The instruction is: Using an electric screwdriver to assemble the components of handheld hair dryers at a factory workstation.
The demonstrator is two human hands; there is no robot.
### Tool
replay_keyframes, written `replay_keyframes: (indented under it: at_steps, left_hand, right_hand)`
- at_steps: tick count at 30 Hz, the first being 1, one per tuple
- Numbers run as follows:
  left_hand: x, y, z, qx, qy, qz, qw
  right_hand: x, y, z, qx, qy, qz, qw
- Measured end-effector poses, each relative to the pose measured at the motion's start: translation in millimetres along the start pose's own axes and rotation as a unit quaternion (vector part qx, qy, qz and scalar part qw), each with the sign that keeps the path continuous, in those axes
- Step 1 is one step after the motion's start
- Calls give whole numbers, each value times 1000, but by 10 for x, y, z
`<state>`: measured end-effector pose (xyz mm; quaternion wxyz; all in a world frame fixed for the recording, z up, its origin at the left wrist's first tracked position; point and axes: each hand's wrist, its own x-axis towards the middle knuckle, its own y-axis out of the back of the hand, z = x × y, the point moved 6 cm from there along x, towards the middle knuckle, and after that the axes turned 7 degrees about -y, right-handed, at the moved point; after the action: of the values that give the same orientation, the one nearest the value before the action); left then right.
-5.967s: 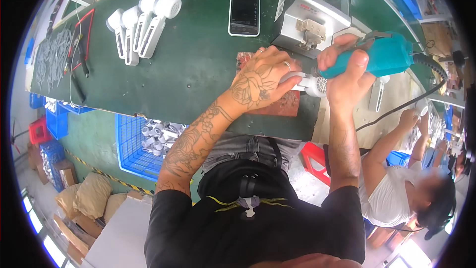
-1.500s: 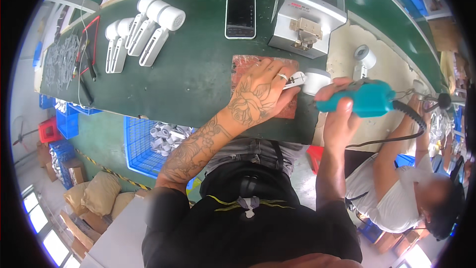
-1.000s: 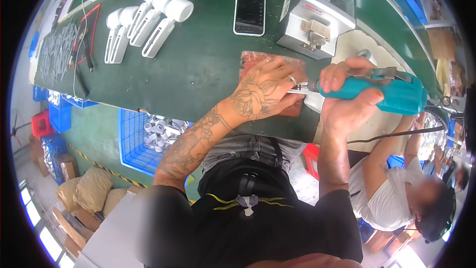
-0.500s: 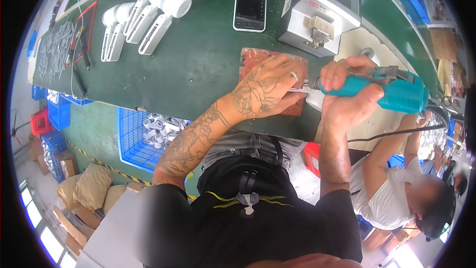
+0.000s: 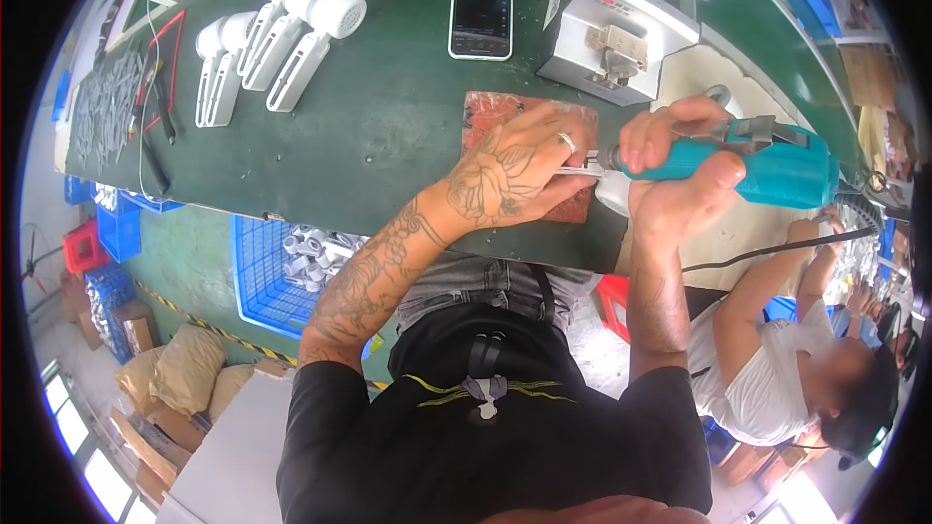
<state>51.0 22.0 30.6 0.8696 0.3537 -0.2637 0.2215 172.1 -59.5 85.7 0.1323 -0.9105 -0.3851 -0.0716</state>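
Note:
My left hand (image 5: pixel 519 165) lies over a worn red board (image 5: pixel 483 114) on the bench, its fingers closed on a white plastic part (image 5: pixel 612 192) that they mostly hide. In my right hand (image 5: pixel 680 160) is a teal electric screwdriver (image 5: pixel 786 170), held nearly level. The screwdriver's tip points left and meets the part beside my left fingertips; the exact contact point is too small to make out. At the bench's far left stand several white handheld devices (image 5: pixel 338 12) with round heads and slotted handles.
A phone (image 5: pixel 482 12) and a grey metal machine (image 5: pixel 621 39) stand beyond the board. Thin grey pieces (image 5: pixel 107 107) lie piled at far left. Below the bench is a blue basket (image 5: pixel 254 277) of white parts. A black cable (image 5: pixel 777 257) trails right, near a co-worker (image 5: pixel 767 369).
Both hands keep their grip, with the screwdriver at the white part. The whole view has shifted slightly; the screwdriver sits a little higher and further left in the picture.

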Motion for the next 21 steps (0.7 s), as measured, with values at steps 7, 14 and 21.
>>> replay_keyframes:
  at_steps: [7, 14, 21]
  left_hand:
    - [6, -9, 7, 20, 52, 13, 998]
    - [51, 100, -51, 5, 82, -3, 997]
    - [-2, 62, -77, 107, 43, -36, 993]
  right_hand:
    - [1, -28, -2, -1, -11, -6, 1000]
    - [386, 44, -158, 56, 81, 16, 995]
    - [760, -96, -55, -83, 121, 47, 988]
